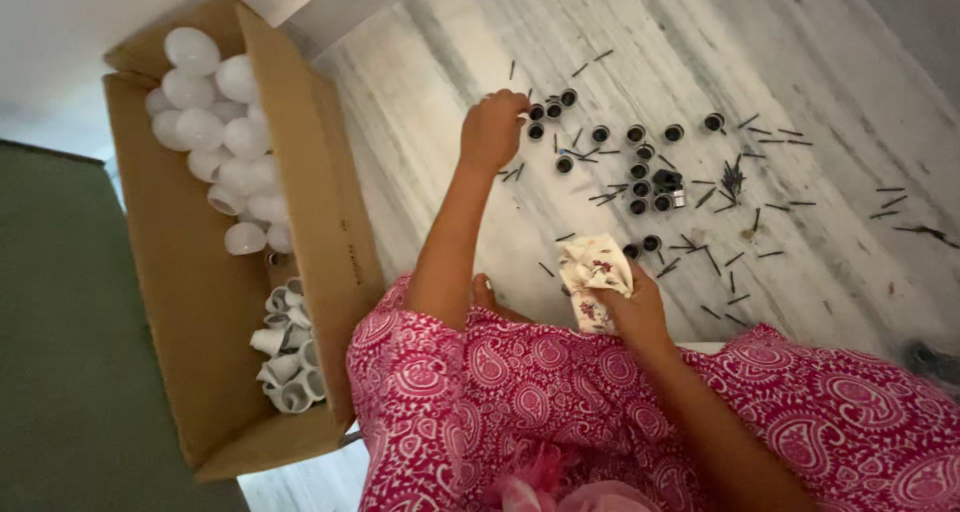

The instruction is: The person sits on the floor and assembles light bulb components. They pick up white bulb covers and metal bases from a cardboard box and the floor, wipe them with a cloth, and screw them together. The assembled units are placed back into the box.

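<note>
**Left hand at the cluster of black caps; right hand holding cloth**

The left hand (492, 130) reaches out to the near edge of a group of small black caps (640, 167) lying on the marble floor (850, 62); its fingers are curled closed over the nearest pieces around the upper left of the cluster; whether a cap is actually pinched inside cannot be told, as the knuckles hide the fingertips. The right hand (630, 312) sits lower, close to the lap, its grip closed on a crumpled white cloth with red flowers (595, 272); the cloth stands up out of the fist.

Judgement on handling: the caps are small, round and loosely scattered, so a fingertip pinch on one piece at a time would serve better than a sweep; thin dark pins (780, 137) lie mixed among them and could be dragged along or prick the fingers; picking from the cluster's edge inward keeps the rest undisturbed.

Surroundings: the caps lie mostly between the two hands and further right; the pins spread wider, some well apart toward the right edge. The person sits on the floor in a pink paisley garment (520, 392). To the left stands an open cardboard box (190, 302); white bulb domes (215, 122) fill its far end; white bulb bases (285, 347) are heaped at its near end. The floor is pale veined marble; a green surface (60, 352) borders the box on the left; the light is dim.
</note>
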